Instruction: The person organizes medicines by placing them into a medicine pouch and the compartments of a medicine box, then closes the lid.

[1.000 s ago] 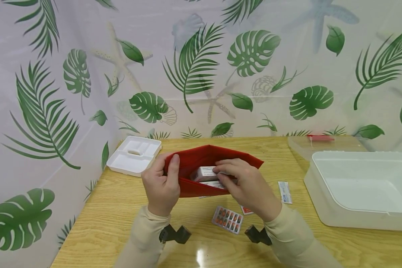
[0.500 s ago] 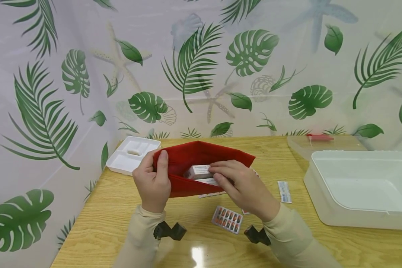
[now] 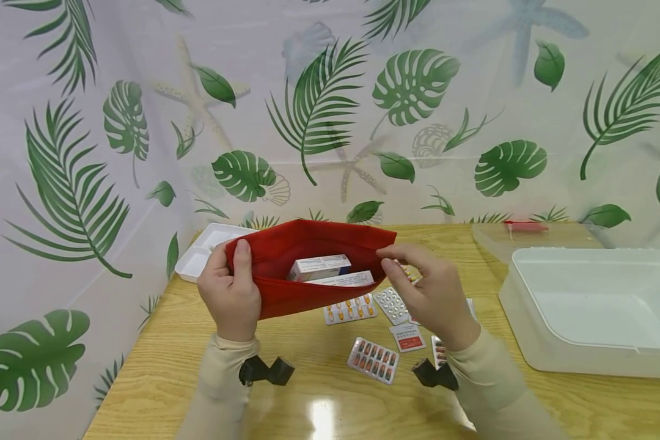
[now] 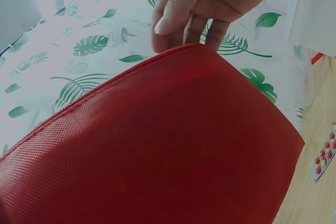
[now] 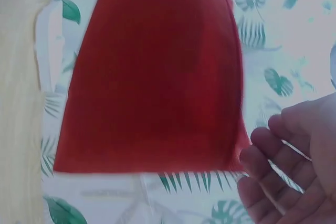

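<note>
My left hand (image 3: 231,293) grips the left end of a red fabric pouch (image 3: 308,302), thumb over its rim. The pouch's mouth gapes upward, showing a white medicine box (image 3: 320,267) and a second white box (image 3: 348,279) inside. My right hand (image 3: 431,287) is at the pouch's right corner, its fingertips at the edge. In the right wrist view, the right hand's fingers (image 5: 273,174) are loosely bent beside that corner, and I see no pinch on the fabric. The left wrist view shows the pouch's outer side (image 4: 157,145) and the right hand beyond it.
Under and right of the pouch lie blister packs: orange-yellow capsules (image 3: 350,310), round tablets (image 3: 392,305), red-black capsules (image 3: 374,360). A red-and-white packet (image 3: 409,338) is beside them. A translucent bin (image 3: 528,330) stands right, its lid (image 3: 572,235) behind. A white compartment tray (image 3: 198,260) sits back left.
The right hand has come out of the pouch's mouth to its right corner. The left hand and the pouch have moved left, uncovering blister packs and more of the two boxes.
</note>
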{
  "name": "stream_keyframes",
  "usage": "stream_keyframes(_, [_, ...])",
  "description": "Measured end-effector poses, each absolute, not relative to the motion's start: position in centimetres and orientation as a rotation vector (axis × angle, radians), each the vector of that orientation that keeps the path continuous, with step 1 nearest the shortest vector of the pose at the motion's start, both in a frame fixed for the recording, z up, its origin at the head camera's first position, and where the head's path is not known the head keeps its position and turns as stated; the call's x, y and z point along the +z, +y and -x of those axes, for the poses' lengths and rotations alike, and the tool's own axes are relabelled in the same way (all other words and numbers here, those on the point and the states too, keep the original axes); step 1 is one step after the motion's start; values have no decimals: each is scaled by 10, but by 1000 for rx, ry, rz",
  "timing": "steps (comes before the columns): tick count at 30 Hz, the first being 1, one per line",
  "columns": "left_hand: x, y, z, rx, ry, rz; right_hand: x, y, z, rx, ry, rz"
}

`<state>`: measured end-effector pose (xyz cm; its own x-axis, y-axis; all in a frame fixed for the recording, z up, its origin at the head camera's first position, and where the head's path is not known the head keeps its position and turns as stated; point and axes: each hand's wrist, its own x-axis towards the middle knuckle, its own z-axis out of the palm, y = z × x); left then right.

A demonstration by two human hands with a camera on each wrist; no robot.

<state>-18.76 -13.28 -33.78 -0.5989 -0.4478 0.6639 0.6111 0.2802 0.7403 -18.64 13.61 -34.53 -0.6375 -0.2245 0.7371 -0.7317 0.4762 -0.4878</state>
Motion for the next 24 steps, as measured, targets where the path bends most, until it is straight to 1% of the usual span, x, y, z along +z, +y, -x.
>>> stream_keyframes(5, [-336, -136, 187, -1497, -1652, 125, -343, 157, 198, 1112, -2141, -607])
stream_keyframes(11, [-335, -139, 188, -1480, -1643, 123, -349, 186, 213, 1089, -2265, -358])
stream_keyframes(19, [-334, -141, 188, -1477, -1637, 108, -369, 223, 233, 1043, -2492, -122])
stream_keyframes(24, [-334, -140, 187, -1491, -1642, 104, -382, 238, 242, 1108, -2635, 53])
